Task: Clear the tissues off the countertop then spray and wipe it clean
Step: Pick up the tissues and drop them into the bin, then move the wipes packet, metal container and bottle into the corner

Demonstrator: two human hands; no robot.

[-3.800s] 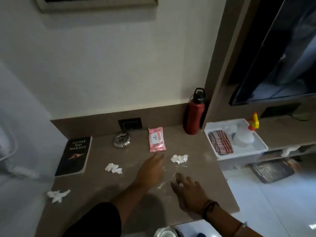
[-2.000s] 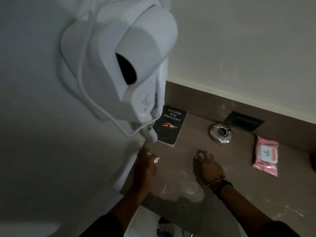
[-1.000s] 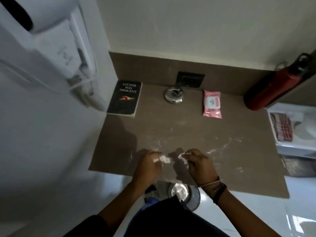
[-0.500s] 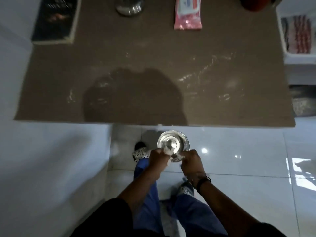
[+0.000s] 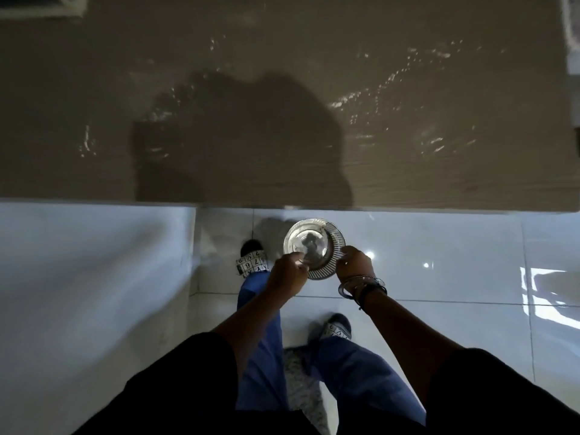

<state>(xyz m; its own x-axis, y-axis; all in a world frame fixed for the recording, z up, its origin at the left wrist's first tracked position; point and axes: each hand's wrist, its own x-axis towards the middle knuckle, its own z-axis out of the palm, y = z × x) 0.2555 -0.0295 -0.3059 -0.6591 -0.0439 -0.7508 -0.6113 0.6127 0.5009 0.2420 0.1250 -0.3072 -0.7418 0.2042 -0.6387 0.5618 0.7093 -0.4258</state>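
The person stands at the front edge of the brown countertop (image 5: 408,89), looking straight down. Farthest left, a slipper (image 5: 252,262) printed with numbered squares sits on the white tiled floor (image 5: 439,255), at the end of a blue trouser leg (image 5: 263,356). Just right of it the left hand (image 5: 287,276) hangs over the near rim of a small metal waste bin (image 5: 314,244), fingers curled inward; whether anything is pinched in them I cannot tell, since no tissue shows. The bin stands on the floor just in front of the counter edge, its shiny lid catching light. On its right side the right hand (image 5: 354,262) hovers with fingers loosely spread, gripping nothing, bangles (image 5: 361,282) and a dark band at the wrist. The countertop above is bare of tissues in the part in view, with pale smears and specks across it and the person's shadow in the middle.
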